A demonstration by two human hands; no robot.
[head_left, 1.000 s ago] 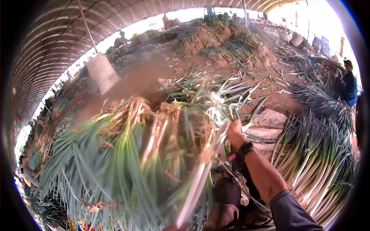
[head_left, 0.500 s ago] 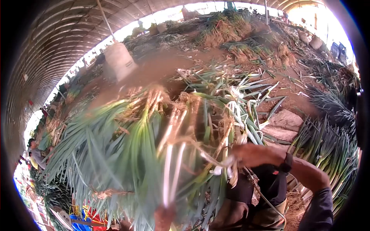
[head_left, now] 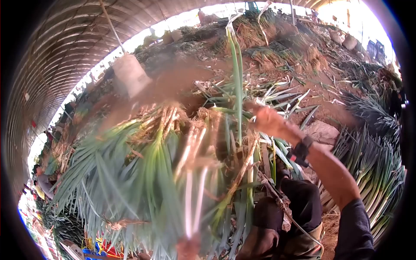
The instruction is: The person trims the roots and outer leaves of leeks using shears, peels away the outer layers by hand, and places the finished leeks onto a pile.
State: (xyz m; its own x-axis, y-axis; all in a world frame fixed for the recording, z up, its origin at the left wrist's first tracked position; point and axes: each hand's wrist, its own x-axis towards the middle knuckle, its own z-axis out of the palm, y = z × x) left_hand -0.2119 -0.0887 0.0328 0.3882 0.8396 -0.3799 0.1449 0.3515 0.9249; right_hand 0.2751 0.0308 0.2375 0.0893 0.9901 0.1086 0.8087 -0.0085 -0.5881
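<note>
At the bottom edge, my left hand (head_left: 188, 249) is closed around leeks, whose white stalks (head_left: 189, 203) point up from it. The stalks are smeared by motion. My right hand (head_left: 269, 120), with a dark watch on the wrist, reaches forward over scattered leaves, its blurred fingers stretched out and apart. Just left of it, a long green leek leaf (head_left: 236, 65) stands in the air, apart from the hand. Below and left lies a large pile of leeks (head_left: 151, 160), roots toward the back and green leaves toward me.
More leeks (head_left: 372, 173) lie in rows at the right. A pale sack (head_left: 130, 76) stands at the back left, and a flat sack (head_left: 321, 132) lies near my right forearm. A cord (head_left: 299, 225) runs across my legs. Further heaps of leeks (head_left: 255, 34) lie behind.
My right hand has moved forward and up from near my knees, and its fingers have let go of leek leaves, which are now in the air. My left hand stays low with the stalks.
</note>
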